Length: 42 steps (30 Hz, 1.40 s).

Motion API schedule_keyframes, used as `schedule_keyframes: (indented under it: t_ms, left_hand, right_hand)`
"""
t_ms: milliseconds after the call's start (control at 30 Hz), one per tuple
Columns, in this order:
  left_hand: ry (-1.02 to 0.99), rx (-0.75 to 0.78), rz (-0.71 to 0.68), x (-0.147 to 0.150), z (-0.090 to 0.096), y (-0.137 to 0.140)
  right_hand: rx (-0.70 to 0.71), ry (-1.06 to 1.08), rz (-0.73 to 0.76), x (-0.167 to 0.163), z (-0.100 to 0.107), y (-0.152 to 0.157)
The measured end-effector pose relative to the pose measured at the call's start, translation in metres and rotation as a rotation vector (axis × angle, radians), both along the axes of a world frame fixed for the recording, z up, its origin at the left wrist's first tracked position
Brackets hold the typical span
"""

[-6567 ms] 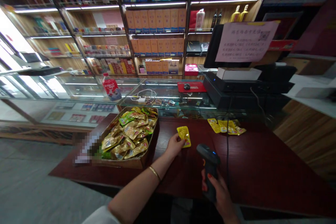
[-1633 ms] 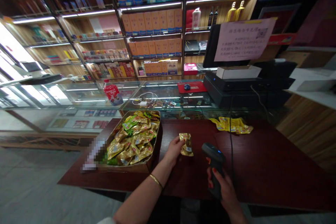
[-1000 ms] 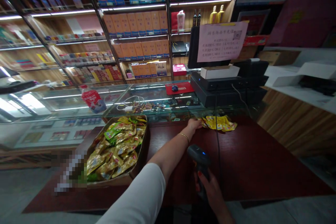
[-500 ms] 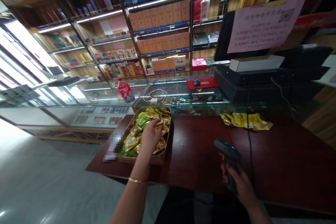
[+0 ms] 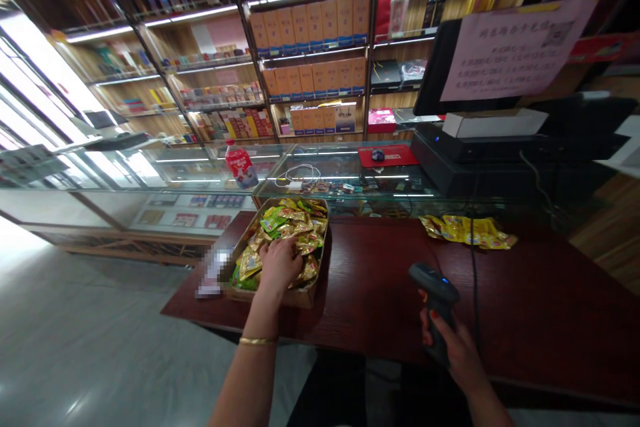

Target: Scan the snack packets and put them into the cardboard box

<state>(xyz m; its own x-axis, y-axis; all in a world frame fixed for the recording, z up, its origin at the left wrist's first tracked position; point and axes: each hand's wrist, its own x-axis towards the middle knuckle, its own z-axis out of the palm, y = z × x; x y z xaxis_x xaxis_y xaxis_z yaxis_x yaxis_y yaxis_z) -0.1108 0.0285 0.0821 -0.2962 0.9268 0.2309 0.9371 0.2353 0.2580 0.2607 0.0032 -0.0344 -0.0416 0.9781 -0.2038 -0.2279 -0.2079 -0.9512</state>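
Observation:
My left hand (image 5: 281, 264) rests on the snack packets in a cardboard box (image 5: 290, 298). Its fingers are apart and bent downward, the tips partly hidden; no packet is lifted in it. The box is full of small gold and green packets (image 5: 273, 219). On my left wrist is a gold bangle. My right hand (image 5: 450, 337) is wrapped round the handle of a dark barcode scanner (image 5: 434, 283), held above the dark red tabletop (image 5: 367, 287). A blue light shows on top of the scanner. Several yellow packets (image 5: 467, 231) lie beyond it.
A cable (image 5: 475, 273) runs across the table on the right. Behind stands a glass counter (image 5: 335, 173) with a red-capped bottle (image 5: 241, 165), a white charger cable and a mouse (image 5: 377, 155) on a red mat. A monitor (image 5: 435, 73) with a pink paper sign stands at the right.
My left hand has drawn back toward me and slightly left, its fingers now bent down onto the packets. My right hand and the scanner stay almost in place. The view has shifted slightly.

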Motion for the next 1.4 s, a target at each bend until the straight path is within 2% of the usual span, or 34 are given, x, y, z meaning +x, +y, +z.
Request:
schedule_keyframes:
  t_ms: [100, 200, 300, 367, 433, 533, 667, 767, 867, 1000, 1133, 1267, 1400]
  left_hand:
    - [-0.062, 0.059, -0.014, -0.009, 0.003, -0.001]
    - [-0.193, 0.248, -0.022, -0.010, 0.014, -0.002]
    - [-0.402, 0.440, -0.120, 0.014, 0.024, -0.003]
    - [-0.589, 0.485, -0.271, 0.044, 0.022, -0.001]
    - [-0.779, 0.533, -0.342, 0.077, 0.009, 0.002]
    - [-1.119, 0.501, -0.367, 0.118, -0.025, 0.009]
    - [-1.370, 0.330, -0.329, 0.136, -0.073, 0.021]
    - [-1.423, 0.238, -0.257, 0.132, -0.095, 0.029]
    - [-1.457, 0.236, -0.218, 0.127, -0.104, 0.034]
    - [-1.446, 0.278, -0.215, 0.126, -0.110, 0.037]
    - [-1.363, 0.299, -0.300, 0.130, -0.115, 0.036]
    - [-1.314, 0.303, -0.343, 0.133, -0.118, 0.036]
    - [-1.184, 0.351, -0.387, 0.133, -0.116, 0.036]
  right_hand:
    - [-0.008, 0.011, 0.017, 0.000, 0.000, 0.001]
    - [-0.004, 0.017, 0.038, 0.001, 0.001, 0.001]
    - [0.009, 0.026, 0.050, 0.001, 0.002, 0.001]
    - [0.009, 0.019, 0.047, 0.001, 0.002, 0.001]
    - [0.004, 0.011, 0.035, 0.001, 0.000, 0.002]
    - [0.004, 0.013, 0.017, 0.001, -0.003, 0.002]
    - [0.030, 0.028, 0.024, -0.001, -0.002, 0.001]
    - [0.029, 0.041, 0.011, -0.003, 0.002, 0.000]
    - [0.037, 0.015, 0.012, -0.005, 0.005, 0.000]
    - [0.074, -0.140, 0.036, -0.009, 0.004, -0.001]
    - [0.138, -0.348, 0.104, -0.019, 0.008, -0.010]
    - [0.190, -0.523, 0.139, -0.027, 0.025, -0.018]
    - [0.259, -0.616, 0.182, -0.031, 0.044, -0.021]
